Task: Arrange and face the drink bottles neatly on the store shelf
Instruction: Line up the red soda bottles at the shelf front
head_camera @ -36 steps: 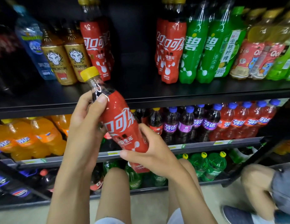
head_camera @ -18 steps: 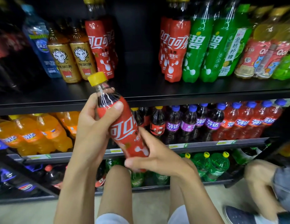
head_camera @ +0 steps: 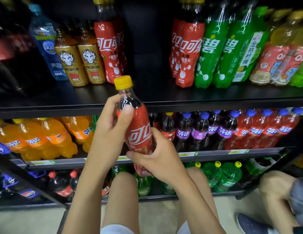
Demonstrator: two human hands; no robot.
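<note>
A red-labelled cola bottle (head_camera: 138,125) with a yellow cap is held nearly upright in front of the upper shelf's edge (head_camera: 215,103). My left hand (head_camera: 112,125) grips its neck and shoulder, thumb across the front. My right hand (head_camera: 157,156) grips its lower body from the right. On the upper shelf stand matching red cola bottles at the left (head_camera: 110,51) and at the right (head_camera: 186,53), with a dark gap (head_camera: 147,65) between them directly behind the held bottle.
Gold energy-drink bottles (head_camera: 79,63) and a blue bottle (head_camera: 46,43) stand left of the gap, green soda bottles (head_camera: 213,51) right of it. Orange (head_camera: 46,137), purple (head_camera: 198,132) and red (head_camera: 259,130) sodas fill the middle shelf. Another person's leg and shoe (head_camera: 265,208) are at the lower right.
The bottle has been raised and tipped from a leftward lean to nearly upright, moving right toward the gap. Both hands kept their grip; the right hand slid round its lower body.
</note>
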